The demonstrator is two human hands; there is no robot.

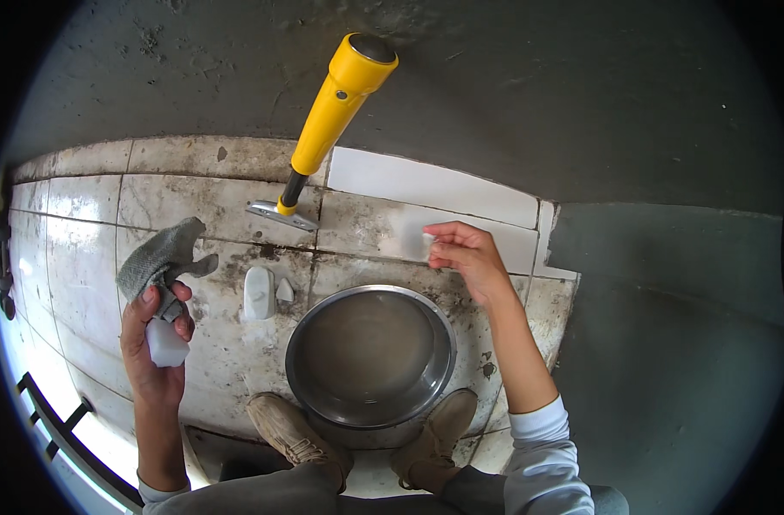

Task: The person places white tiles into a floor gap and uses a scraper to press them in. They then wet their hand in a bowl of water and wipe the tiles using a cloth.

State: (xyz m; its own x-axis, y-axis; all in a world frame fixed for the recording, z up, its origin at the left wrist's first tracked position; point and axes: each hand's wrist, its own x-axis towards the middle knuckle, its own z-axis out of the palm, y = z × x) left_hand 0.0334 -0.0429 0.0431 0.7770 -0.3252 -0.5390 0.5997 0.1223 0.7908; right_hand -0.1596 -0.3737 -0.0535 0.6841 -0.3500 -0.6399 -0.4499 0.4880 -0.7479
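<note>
My left hand (pixel 141 339) grips a crumpled grey cloth (pixel 162 256) and a white block (pixel 166 345), perhaps a sponge. Between the fingertips of my right hand (pixel 471 259) is a small white piece (pixel 428 247), held at a wet, smeared patch on a pale tile (pixel 370 225); whether it touches the tile I cannot tell. Below that hand stands a round metal basin (pixel 450 339) with cloudy water (pixel 366 343). Left of the basin lie another white block (pixel 259 293) and a small white fragment (pixel 285 290) on the dirty tiles.
A yellow-handled scraper (pixel 336 107) stands upright on its metal head beyond the basin. Cleaner white tiles (pixel 426 184) border the dark grey surface (pixel 538 94). My shoes (pixel 293 429) flank the basin's near side. A black metal railing (pixel 57 425) sits at lower left.
</note>
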